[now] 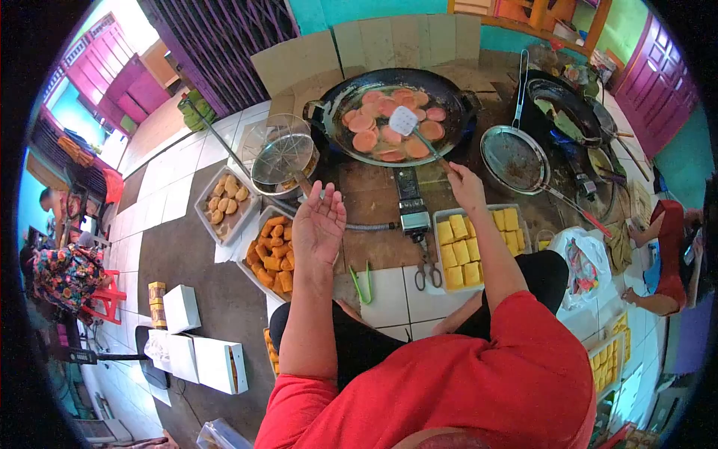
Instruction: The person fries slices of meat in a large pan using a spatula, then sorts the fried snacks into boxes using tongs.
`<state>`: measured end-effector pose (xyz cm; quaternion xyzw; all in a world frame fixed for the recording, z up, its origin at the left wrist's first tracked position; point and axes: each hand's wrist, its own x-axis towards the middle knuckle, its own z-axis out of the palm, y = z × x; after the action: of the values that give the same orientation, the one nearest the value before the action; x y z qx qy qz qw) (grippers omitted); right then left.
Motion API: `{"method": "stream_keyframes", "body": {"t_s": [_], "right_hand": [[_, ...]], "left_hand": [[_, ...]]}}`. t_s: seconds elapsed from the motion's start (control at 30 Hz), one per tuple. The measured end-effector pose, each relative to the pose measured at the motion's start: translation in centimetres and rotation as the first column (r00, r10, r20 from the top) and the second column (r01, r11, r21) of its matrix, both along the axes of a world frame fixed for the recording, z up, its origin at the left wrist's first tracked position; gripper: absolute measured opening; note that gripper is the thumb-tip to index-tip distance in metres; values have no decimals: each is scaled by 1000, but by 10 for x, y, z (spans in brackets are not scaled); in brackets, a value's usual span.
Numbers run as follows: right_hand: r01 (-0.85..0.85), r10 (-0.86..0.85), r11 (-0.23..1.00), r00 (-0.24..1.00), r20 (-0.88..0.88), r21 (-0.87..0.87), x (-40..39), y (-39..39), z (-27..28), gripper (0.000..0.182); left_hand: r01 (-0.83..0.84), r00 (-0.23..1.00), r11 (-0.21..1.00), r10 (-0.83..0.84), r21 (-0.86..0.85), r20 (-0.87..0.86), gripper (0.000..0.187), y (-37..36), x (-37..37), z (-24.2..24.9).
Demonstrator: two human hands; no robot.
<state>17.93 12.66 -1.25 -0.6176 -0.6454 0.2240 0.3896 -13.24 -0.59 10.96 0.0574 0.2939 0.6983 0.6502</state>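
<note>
In the head view, my right hand (466,185) grips the wooden handle of a slotted spatula (404,120). The spatula's pale perforated blade is over a large black wok (350,91), where several round pink pieces (365,141) sit in oil. My left hand (320,224) is held palm up with its fingers loosely apart, and nothing shows in it. Beneath and beside that hand lies a tray of orange-brown fried pieces (268,256). Just beyond it, a wire skimmer (283,153) rests over a pot.
Yellow blocks fill a tray (458,247) by my right forearm. Green tongs (363,284) and scissors (428,277) lie on the floor. A strainer (514,159) and a second wok (557,93) stand right. White boxes (217,364) are left. Another person's arm (652,303) is at right.
</note>
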Motion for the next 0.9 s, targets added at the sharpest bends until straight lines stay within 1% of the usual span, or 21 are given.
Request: {"method": "stream_keyframes", "body": {"t_s": [0.07, 0.17, 0.27, 0.37, 0.43, 0.57, 0.63, 0.73, 0.77, 0.87, 0.9], "right_hand": [[-33, 33, 999, 999, -27, -10, -5, 0, -6, 36], [15, -11, 999, 995, 102, -34, -16, 4, -2, 36], [8, -13, 1000, 979, 203, 28, -20, 6, 5, 36], [12, -15, 1000, 974, 226, 16, -22, 10, -7, 35], [-27, 23, 1000, 983, 180, 15, -24, 7, -5, 35], [-101, 95, 993, 991, 92, 61, -37, -1, 0, 33], [-128, 123, 992, 973, 197, 14, -44, -1, 4, 34], [-176, 181, 983, 914, 364, -48, -48, 1, 4, 36], [-195, 204, 979, 885, 419, -66, -49, 3, 3, 37], [-166, 196, 981, 784, 590, -105, -45, -8, 18, 44], [-175, 176, 983, 763, 622, -63, -43, -6, 18, 45]], "left_hand": [[2, 1000, 1000, -2, -5, 4, 28, -1, 0, 0], [5, 1000, 1000, -5, 6, 23, 25, -1, -1, 1], [1, 999, 1000, -2, 8, 53, 20, -3, -4, 0], [4, 999, 1000, -5, 17, 51, 22, -2, -4, 1], [8, 999, 999, -9, 31, 33, 27, -3, -4, 0], [10, 1000, 999, -11, 31, 19, 28, -2, -4, -1], [9, 1000, 1000, -9, 12, -4, 28, -1, -2, 0], [10, 999, 1000, -10, 9, 37, 20, -3, 0, 5], [7, 999, 1000, -8, 7, 37, 23, -3, 1, 5], [4, 1000, 1000, -4, 6, 29, 28, -5, 0, 4], [9, 1000, 1000, -9, 13, 27, 28, -5, -1, 5]]}}
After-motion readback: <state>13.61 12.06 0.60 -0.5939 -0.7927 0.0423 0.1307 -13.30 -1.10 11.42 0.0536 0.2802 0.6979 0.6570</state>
